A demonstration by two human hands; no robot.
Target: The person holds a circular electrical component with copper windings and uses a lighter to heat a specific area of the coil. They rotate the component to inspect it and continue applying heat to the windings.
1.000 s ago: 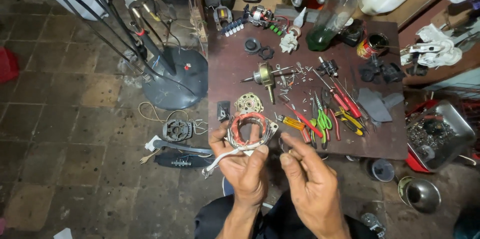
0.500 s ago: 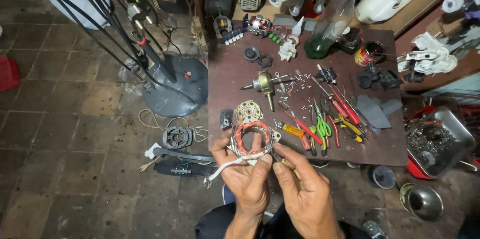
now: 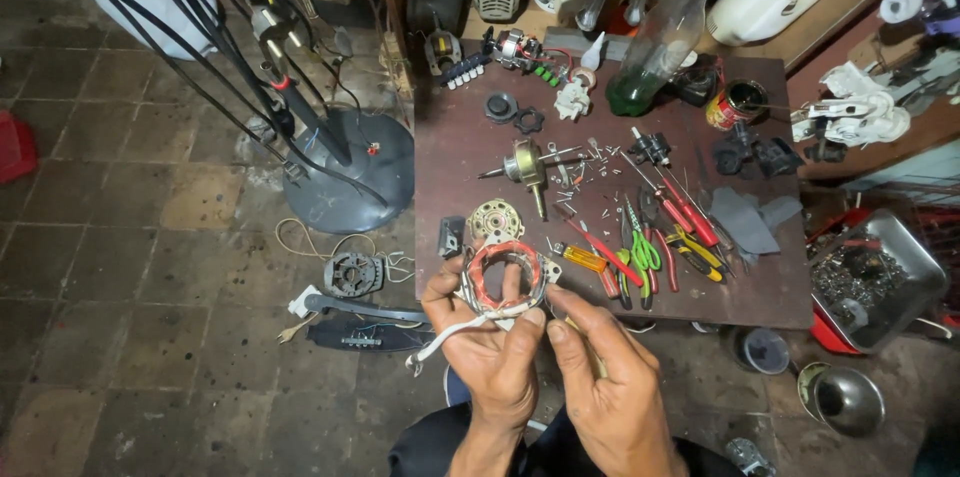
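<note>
**Motor stator held over the table's near edge**

The left hand is closed around a copper-wound stator, white leads trailing below. The right hand pinches a thin tool at the stator's right side. Pliers lie just beyond on the brown table.

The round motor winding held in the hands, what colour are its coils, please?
Copper-red coils, seen best in the head view.
</note>
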